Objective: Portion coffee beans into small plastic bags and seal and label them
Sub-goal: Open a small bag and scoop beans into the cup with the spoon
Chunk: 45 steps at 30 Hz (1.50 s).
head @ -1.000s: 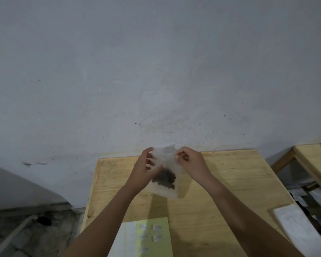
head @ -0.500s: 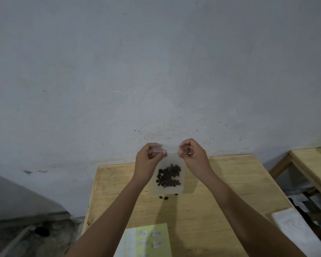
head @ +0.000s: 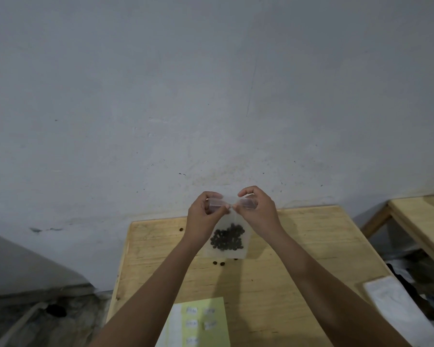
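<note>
The small plastic bag (head: pixel 232 251) is held upright in the air above the far part of the wooden table (head: pixel 311 259), close in front of the grey wall. The coffee beans (head: pixel 227 239) are gathered in a dark clump in its lower half. That looks deliberate: with the load hanging low, the mouth is left clear for sealing. The top edge is pinched from both sides. It is nipped by the left hand (head: pixel 203 217) at the left end of the strip, thumb and curled fingers closed tightly on the plastic. It is gripped the same way on the right by the right hand (head: pixel 259 211), and the two sets of fingertips almost meet at the middle. Nothing else is held in either hand. The seal is judged to be in the act of being pressed shut, though whether it is fully closed cannot be told. A few loose beans (head: pixel 218 263) are seen on the wood just below the bag. Nearer, a yellow-green sheet (head: pixel 221 329) carrying small white labels (head: pixel 192 310) is laid ready, presumably for the labelling step. A white packet (head: pixel 396 306) is seen at the right edge of the table.
</note>
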Tool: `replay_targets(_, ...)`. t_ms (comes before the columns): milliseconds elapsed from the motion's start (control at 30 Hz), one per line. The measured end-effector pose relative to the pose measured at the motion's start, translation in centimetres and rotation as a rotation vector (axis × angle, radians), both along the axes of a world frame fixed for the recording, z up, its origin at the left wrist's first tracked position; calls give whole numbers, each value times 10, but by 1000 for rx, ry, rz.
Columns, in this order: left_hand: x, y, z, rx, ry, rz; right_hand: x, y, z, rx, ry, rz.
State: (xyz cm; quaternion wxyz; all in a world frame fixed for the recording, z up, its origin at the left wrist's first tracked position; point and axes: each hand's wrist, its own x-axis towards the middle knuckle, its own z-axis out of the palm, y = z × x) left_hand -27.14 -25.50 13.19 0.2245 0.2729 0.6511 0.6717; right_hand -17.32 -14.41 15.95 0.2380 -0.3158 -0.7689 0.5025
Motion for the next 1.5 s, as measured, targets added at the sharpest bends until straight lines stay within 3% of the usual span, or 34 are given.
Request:
replay_targets(233, -6, 1, 5, -18, 57, -11, 7, 11, -1, -98, -7, 66)
replay_targets(467, -5, -2, 9, 81, -79, -225, 18, 26, 1, -133, 41, 35)
replay_targets(800, 6, 10, 6, 86, -106, -153, 29, 23, -8, -124, 166, -61)
replay_targets(1000, 27, 20, -16, -10, 19, -145, 42, 37, -18, -203, 218, -168)
replay_targets(1100, 45, 28, -28, -5, -7, -136, 54, 42, -30, -227, 220, -219)
replay_targets(1500, 126, 54, -120, -300, -149, -102, 136, 53, -130, -114, -257, -241)
